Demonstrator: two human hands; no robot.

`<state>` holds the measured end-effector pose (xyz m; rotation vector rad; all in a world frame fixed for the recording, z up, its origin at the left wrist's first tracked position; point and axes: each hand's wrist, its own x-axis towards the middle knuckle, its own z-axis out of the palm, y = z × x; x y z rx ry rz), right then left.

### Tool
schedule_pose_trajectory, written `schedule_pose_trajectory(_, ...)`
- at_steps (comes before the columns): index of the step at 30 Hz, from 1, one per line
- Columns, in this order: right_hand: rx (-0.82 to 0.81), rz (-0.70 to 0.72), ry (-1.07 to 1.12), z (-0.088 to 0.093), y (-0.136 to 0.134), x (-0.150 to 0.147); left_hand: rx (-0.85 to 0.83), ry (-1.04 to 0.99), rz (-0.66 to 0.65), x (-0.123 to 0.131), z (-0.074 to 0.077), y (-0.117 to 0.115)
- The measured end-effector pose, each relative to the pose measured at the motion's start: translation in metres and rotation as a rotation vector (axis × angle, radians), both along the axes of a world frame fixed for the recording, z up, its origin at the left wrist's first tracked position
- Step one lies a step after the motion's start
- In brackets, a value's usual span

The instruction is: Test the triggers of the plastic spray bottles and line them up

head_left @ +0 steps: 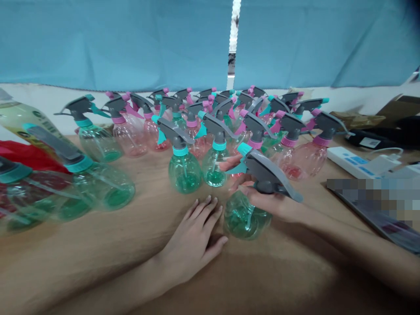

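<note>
My right hand (262, 192) is wrapped round the neck of a green spray bottle (244, 218) with a grey head and a teal nozzle. My left hand (198, 232) lies palm down on the wooden table (138, 249), fingers apart, just left of that bottle, holding nothing. Two more green spray bottles, one (185, 173) and another (215, 166), stand upright beyond my hands. Behind them are several pink and green spray bottles close together, all with grey heads.
Several green bottles (113, 188) lean at the left, beside a pale yellow bottle (29, 118) and something red. On the right are a white power strip (354, 162) and a dark flat device (370, 218). A blue cloth (131, 43) hangs behind.
</note>
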<state>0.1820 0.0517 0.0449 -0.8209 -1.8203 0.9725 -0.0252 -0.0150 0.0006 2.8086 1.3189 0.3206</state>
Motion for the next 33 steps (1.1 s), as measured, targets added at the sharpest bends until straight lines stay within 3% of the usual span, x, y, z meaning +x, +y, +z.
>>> schedule_pose_trajectory(4,-0.018,0.023,-0.017,-0.006,0.003,0.003,-0.005,0.011,-0.002,0.001,0.002,0.0)
schedule_pose_trajectory(14,0.019,0.1,-0.008,0.014,-0.005,0.003,0.002,-0.011,0.004,0.001,0.001,0.0)
schedule_pose_trajectory(22,0.086,0.024,0.006,0.028,-0.012,0.001,0.005,0.045,-0.007,0.002,0.003,0.0)
schedule_pose_trajectory(27,0.087,0.061,0.075,0.031,-0.017,0.001,0.014,0.029,-0.008,0.0,0.001,0.0)
schedule_pose_trajectory(33,0.052,0.067,0.012,0.032,-0.017,0.003,0.011,0.043,-0.003,0.001,0.002,0.0)
